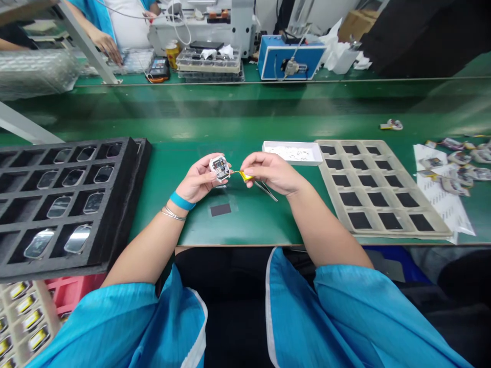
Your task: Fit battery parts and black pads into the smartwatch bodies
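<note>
Module (220,168) and yellow cell (246,176), held above the green surface (253,227).
We keep the left grip (209,175) closed around the rim of the white-edged module, its circuitry facing up. We pinch the yellow cell in the right grip (250,174), just beside the module; a thin lead (237,172) spans the gap between them. Metal tweezers (270,194) project from beneath our right grip. Below the module lies a dark rectangle (220,210). A white box (299,162) of small parts sits beyond our right grip, touching or nearly touching the beige tray (402,235).
</note>
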### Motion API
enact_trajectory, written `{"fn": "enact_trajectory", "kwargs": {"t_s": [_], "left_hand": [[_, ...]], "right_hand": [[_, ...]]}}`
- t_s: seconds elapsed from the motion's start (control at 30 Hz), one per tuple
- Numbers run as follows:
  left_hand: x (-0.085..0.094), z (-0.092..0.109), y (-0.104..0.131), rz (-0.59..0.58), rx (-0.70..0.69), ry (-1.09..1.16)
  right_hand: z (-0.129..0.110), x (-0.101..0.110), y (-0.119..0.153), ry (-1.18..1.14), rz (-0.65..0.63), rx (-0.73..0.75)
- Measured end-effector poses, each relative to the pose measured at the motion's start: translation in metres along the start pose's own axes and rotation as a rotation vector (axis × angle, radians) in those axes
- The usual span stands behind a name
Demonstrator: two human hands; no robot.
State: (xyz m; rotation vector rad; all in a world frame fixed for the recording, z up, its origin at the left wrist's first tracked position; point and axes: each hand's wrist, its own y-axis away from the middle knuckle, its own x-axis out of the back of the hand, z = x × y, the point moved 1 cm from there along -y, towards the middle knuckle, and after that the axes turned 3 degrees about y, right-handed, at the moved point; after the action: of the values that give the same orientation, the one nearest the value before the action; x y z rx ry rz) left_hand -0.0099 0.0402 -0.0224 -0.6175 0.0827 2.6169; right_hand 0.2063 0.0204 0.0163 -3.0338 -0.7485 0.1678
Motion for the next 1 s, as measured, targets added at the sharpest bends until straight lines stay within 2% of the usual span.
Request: {"fn": "enact_trajectory", "kwargs": {"t_s": [0.17, 0.37, 0.57, 1.0], "left_hand": [[-0.007, -0.001, 0.001, -0.032, 0.054, 0.083], [-0.009, -0.004, 0.001, -0.095, 0.126, 0.108], [-0.011, -0.005, 0.003, -0.134, 0.211, 0.121], [-0.01, -0.006, 0.002, -0.165, 0.256, 0.065]], "right_hand": [[-0.002, -0.008, 0.002, -0.002, -0.031, 0.143], [0.005, -0.013, -0.002, 0.211, 0.16, 0.325], [0.011, -0.015, -0.003, 0.512, 0.274, 0.488], [0.021, -0.017, -0.008, 0.701, 0.353, 0.525]]}}
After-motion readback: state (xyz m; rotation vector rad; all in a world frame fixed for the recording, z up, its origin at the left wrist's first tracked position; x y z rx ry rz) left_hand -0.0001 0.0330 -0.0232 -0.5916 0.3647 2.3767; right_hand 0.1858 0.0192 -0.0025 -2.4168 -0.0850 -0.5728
